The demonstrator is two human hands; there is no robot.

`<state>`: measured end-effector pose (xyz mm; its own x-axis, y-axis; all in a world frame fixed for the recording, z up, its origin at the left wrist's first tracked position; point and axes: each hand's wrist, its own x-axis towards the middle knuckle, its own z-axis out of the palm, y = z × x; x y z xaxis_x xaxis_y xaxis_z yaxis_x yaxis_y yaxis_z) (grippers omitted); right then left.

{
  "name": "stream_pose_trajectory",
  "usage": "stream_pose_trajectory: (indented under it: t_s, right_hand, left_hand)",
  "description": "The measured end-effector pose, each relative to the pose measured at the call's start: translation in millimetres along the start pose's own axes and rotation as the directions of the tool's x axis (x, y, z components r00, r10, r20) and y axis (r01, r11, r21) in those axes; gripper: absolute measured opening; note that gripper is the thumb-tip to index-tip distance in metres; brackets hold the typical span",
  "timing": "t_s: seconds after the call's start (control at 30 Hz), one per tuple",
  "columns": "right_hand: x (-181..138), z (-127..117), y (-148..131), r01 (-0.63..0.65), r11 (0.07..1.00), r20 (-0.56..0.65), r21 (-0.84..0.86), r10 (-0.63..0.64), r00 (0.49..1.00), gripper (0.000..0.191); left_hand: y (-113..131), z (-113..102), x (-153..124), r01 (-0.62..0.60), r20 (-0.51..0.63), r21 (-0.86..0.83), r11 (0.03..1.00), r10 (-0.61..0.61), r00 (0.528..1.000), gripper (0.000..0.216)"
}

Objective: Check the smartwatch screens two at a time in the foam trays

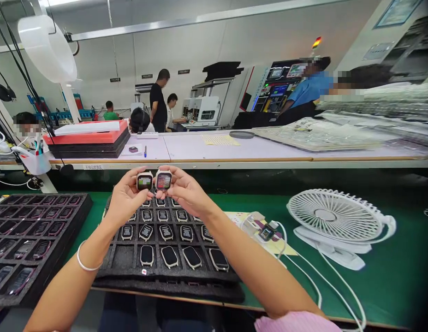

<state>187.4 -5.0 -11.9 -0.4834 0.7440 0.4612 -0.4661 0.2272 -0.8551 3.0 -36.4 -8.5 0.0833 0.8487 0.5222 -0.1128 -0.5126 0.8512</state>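
Head: left fingers (140,197) pinch one watch (145,181), right fingers (179,192) another watch (163,180); tray (122,258) holds more.

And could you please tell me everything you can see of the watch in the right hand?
The watch has a rounded, squarish case with a pale, smooth-looking rim around a lit screen, whose reddish, multicoloured picture is too small to read. No strap shows. The right hand grips it by its edges, roughly upright, screen toward the camera, over the dark foam tray, beside a similar watch in the left hand.
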Motion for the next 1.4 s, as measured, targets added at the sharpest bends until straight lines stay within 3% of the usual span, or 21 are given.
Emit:
stream_pose_trajectory:
  t_s: [0.27, 0.53, 0.87, 1.4]
  right_hand:
    - [-25, -11, 56, -0.233, 0.960, -0.031, 0.157, 0.240, 0.970, 0.038]
    - [-25, -24, 71, -0.258, 0.954, -0.018, 0.149, 0.264, 0.964, 0.038]
    - [-32, -34, 94, -0.341, 0.923, -0.062, 0.179, 0.356, 0.932, 0.036]
    - [-35, -35, 94, -0.347, 0.914, -0.043, 0.212, 0.364, 0.931, 0.047]
  left_hand:
    - [-40, -14, -32, 0.285, -0.030, 0.012, 0.958, -0.284, 0.958, 0.046]
    - [-56, -20, -27, 0.310, -0.003, 0.002, 0.951, -0.310, 0.951, 0.041]
    - [-84, -22, -34, 0.423, 0.006, -0.057, 0.904, -0.424, 0.906, 0.041]
    - [-87, -25, -40, 0.461, 0.025, -0.131, 0.878, -0.461, 0.887, 0.045]
